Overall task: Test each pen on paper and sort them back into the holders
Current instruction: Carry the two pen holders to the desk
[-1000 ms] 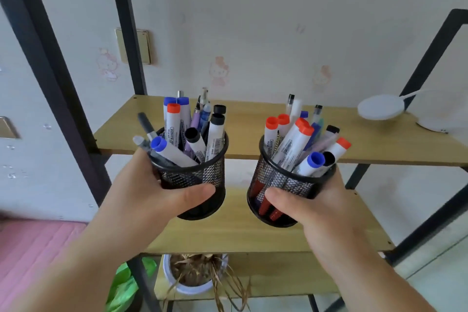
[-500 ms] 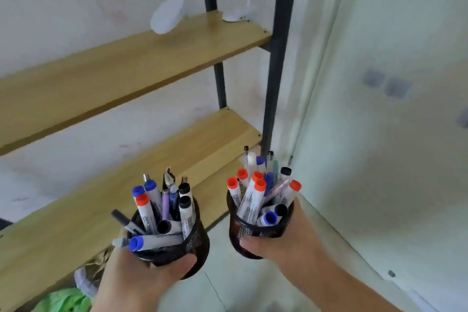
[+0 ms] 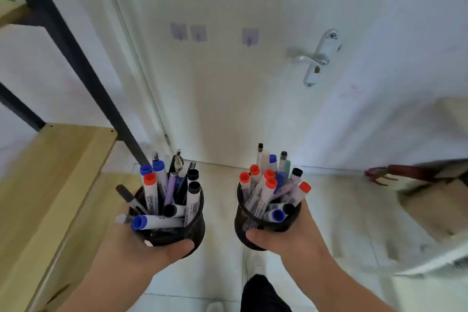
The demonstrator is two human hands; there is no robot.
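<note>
1. Left hand (image 3: 141, 248): fingers wrapped round the left black wire-mesh pen holder (image 3: 177, 225), thumb across its near wall; the holder sits upright in the palm, held in mid-air.
2. Right hand (image 3: 291, 238): grips the right black wire-mesh pen holder (image 3: 250, 220) likewise, thumb on the near wall.
3. Both holders are packed with capped markers and pens, with blue, orange-red and black caps; the two holders are level and apart.
4. Behind: white door (image 3: 228, 96) with a silver lever handle (image 3: 316, 58). Wooden shelf (image 3: 50, 172) to the left.
</note>
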